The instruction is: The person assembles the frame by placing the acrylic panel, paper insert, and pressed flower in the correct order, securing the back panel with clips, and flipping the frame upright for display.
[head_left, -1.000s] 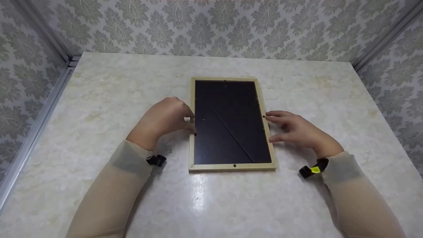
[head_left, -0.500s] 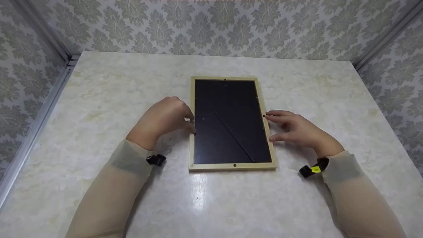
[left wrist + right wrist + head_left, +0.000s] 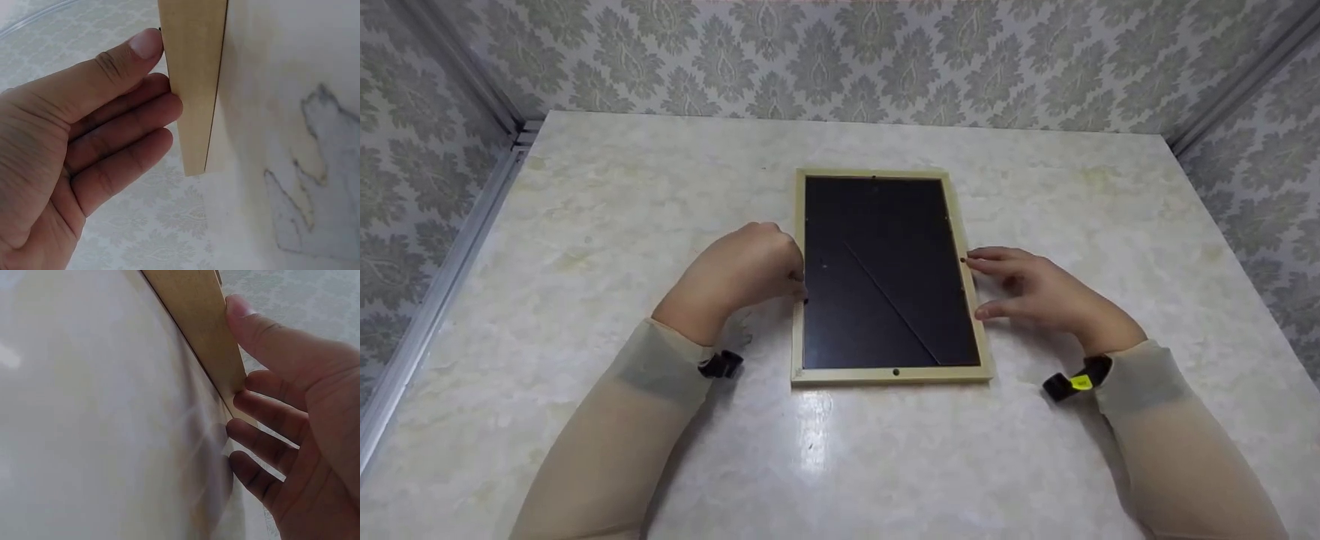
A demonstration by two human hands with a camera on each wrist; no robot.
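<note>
A picture frame [image 3: 889,277] lies back side up in the head view. It has a light wood rim and a black backing board crossed by a slanting line. My left hand [image 3: 739,274] is at the rim's left side, thumb tip by a small dark fastener [image 3: 805,301]; its index finger is mostly hidden. In the left wrist view the thumb [image 3: 146,44] and loosely bent fingers touch the wooden side. On the right side, my right hand [image 3: 1039,292] rests its fingertips and thumb near another dark fastener [image 3: 962,259]. Its fingers are relaxed and spread in the right wrist view.
The frame lies on a pale marbled table [image 3: 660,165]. Patterned wallpaper [image 3: 840,60] stands behind and on both sides, with a metal rail [image 3: 442,300] along the left. Each wrist wears a black camera strap. Another dark fastener [image 3: 895,372] sits on the near rim.
My left hand has shifted slightly, and the gap between its index finger and thumb at the rim has narrowed. The right hand keeps its place against the frame.
</note>
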